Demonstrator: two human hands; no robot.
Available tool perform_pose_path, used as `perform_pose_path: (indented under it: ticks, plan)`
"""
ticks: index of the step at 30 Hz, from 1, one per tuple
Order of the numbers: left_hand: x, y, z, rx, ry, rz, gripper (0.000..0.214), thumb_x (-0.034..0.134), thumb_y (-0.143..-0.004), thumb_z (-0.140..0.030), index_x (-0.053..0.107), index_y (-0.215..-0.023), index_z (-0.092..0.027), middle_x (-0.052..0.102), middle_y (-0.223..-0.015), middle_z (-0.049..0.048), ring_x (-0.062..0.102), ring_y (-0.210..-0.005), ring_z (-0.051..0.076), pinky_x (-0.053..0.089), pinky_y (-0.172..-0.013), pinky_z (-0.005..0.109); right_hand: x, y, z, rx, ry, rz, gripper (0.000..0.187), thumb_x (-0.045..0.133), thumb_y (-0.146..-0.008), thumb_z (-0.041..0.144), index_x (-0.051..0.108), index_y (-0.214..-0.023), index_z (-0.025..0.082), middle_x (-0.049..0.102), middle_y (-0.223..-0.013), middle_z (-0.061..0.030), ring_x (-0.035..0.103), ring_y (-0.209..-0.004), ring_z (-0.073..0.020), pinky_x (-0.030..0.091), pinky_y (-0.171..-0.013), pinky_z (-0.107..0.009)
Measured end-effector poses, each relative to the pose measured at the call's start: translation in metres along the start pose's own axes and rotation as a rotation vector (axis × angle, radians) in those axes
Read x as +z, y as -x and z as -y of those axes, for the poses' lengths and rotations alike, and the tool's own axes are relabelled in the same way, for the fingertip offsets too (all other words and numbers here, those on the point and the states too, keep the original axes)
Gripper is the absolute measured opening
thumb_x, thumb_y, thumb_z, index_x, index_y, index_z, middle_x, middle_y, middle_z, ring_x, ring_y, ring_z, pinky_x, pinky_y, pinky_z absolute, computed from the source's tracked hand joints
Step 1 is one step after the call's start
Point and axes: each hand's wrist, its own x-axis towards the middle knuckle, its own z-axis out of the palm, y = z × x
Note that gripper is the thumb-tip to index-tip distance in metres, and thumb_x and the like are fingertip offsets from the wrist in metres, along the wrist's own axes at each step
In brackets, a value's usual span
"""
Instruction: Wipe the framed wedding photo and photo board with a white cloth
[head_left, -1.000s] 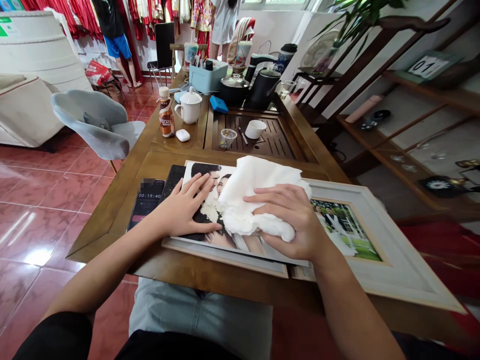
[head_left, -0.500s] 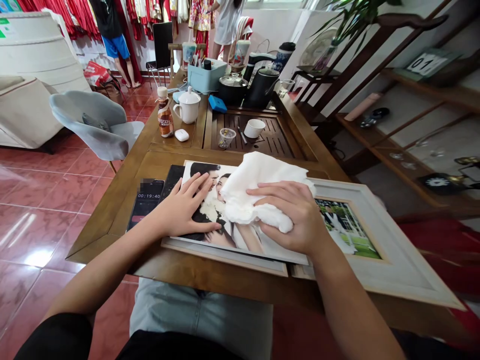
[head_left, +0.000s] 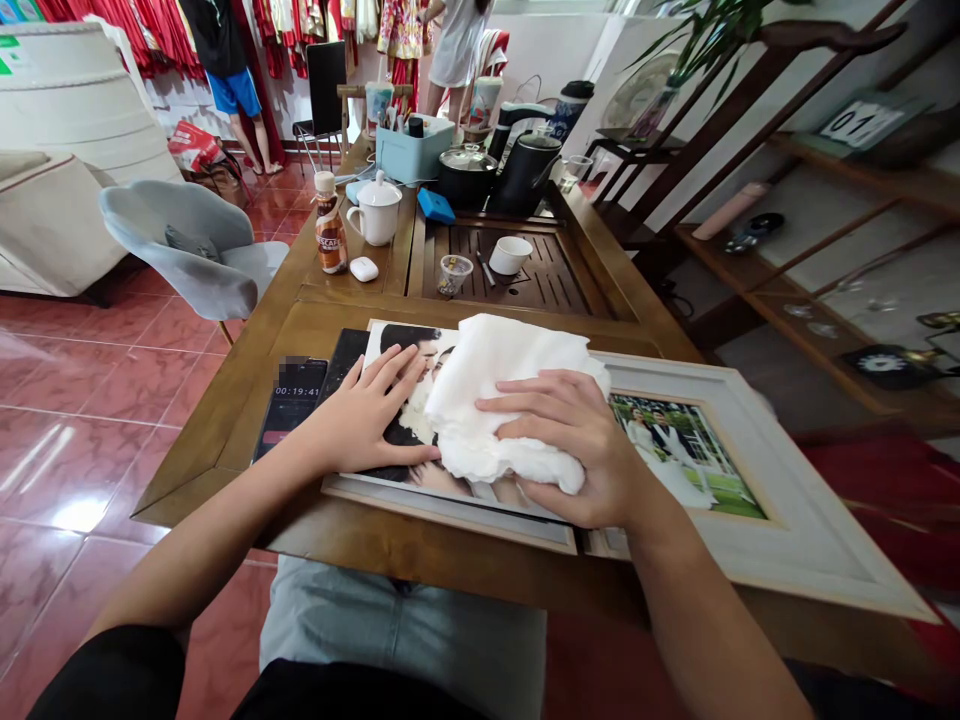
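Observation:
My left hand (head_left: 371, 415) lies flat with its fingers spread on the left part of a large photo print (head_left: 397, 340) of a couple. A crumpled white paper tissue (head_left: 517, 350) is gripped in my right hand (head_left: 566, 440) and rests on the print's right half, hiding much of it. The print lies on a dark panel and a light-framed board (head_left: 465, 520). To the right, partly behind my right hand, is a white picture frame (head_left: 817, 540) holding an outdoor couple photo (head_left: 682, 450). A phone (head_left: 292, 405) showing a timer lies beside my left wrist.
On the wooden table (head_left: 285, 330) stand a drink bottle (head_left: 330, 225), a lidded white mug (head_left: 377, 210), an earbud case (head_left: 364, 269), a small plastic cup (head_left: 454, 274), a white bowl (head_left: 511, 255) and a black kettle (head_left: 523, 175). A grey chair (head_left: 195, 240) is at the left. Two people stand at the back.
My right hand has slid slightly left and down with the tissue, which now covers more of the print and lies flatter. The left hand stays in place.

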Motion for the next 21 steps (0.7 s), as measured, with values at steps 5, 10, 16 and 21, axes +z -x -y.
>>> perform_pose_path:
  ticks: [5,10,16,21]
  plan:
    - [-0.0023,-0.0006,-0.0018,-0.015,-0.014,0.015,0.108,0.044,-0.093,-0.084,0.01,-0.168,-0.015,0.007,-0.175,0.0147,0.008,-0.163,0.036,0.012,-0.13,0.057,-0.0017,-0.0014,-0.0011,0.069,0.067,-0.036,0.017,0.061,-0.085,0.028,0.059,-0.102,0.026,0.076,-0.124,-0.0069,0.067,-0.121,-0.0336,0.039,-0.101,-0.054]
    - [-0.0033,-0.0008,-0.003,-0.025,0.009,0.025,0.108,0.045,-0.092,-0.084,0.011,-0.168,-0.015,0.006,-0.176,0.0134,0.007,-0.163,0.036,0.012,-0.131,0.057,-0.0013,-0.0023,-0.0024,0.086,0.139,-0.071,0.018,0.064,-0.083,0.026,0.059,-0.1,0.025,0.077,-0.121,-0.0083,0.069,-0.117,-0.0348,0.041,-0.099,-0.054]
    - [-0.0022,-0.0004,-0.0022,-0.025,0.009,0.024,0.108,0.045,-0.092,-0.084,0.011,-0.168,-0.015,0.007,-0.176,0.0144,0.007,-0.163,0.036,0.011,-0.13,0.058,0.0004,-0.0007,-0.0006,0.061,0.079,-0.039,0.017,0.061,-0.085,0.028,0.06,-0.102,0.025,0.076,-0.124,-0.0079,0.067,-0.12,-0.0342,0.039,-0.101,-0.055]
    - [-0.0018,-0.0005,-0.0017,-0.017,0.011,0.02,0.107,0.044,-0.093,-0.084,0.009,-0.169,-0.017,0.007,-0.175,0.015,0.007,-0.163,0.036,0.011,-0.13,0.058,0.0012,-0.0012,0.001,0.006,0.02,-0.013,0.02,0.061,-0.083,0.03,0.06,-0.103,0.025,0.075,-0.126,-0.0077,0.066,-0.122,-0.0343,0.037,-0.104,-0.056]
